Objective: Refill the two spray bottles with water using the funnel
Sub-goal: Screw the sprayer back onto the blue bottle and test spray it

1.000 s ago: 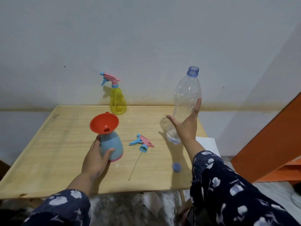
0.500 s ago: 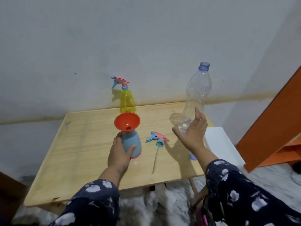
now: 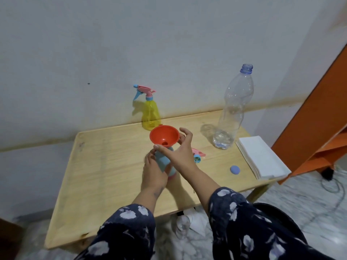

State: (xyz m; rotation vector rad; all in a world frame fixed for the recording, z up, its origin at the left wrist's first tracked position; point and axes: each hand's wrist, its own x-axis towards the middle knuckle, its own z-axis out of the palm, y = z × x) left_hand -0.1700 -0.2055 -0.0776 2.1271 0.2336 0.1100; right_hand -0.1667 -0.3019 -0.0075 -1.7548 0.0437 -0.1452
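Note:
A blue spray bottle (image 3: 163,160) without its head stands mid-table, and an orange funnel (image 3: 164,134) sits in its neck. My left hand (image 3: 153,173) grips the bottle's body from the left. My right hand (image 3: 180,155) reaches across in front, thumb under the funnel's left side and curled fingers at its right rim. The loose pink and blue spray head (image 3: 198,156) lies just right of my right hand, partly hidden. A yellow spray bottle (image 3: 151,115) with its head on stands at the back by the wall. A tall clear bottle (image 3: 232,113), uncapped and nearly empty, stands back right.
A blue cap (image 3: 234,169) lies on the wooden table (image 3: 103,156) near the right edge, beside a stack of white napkins (image 3: 261,157). An orange piece of furniture (image 3: 319,119) stands to the right. Another clear bottle (image 3: 183,226) lies on the floor under the table.
My right hand has left the clear bottle and moved left to the funnel. My left hand keeps its grip on the blue bottle. The view has tilted down and shifted.

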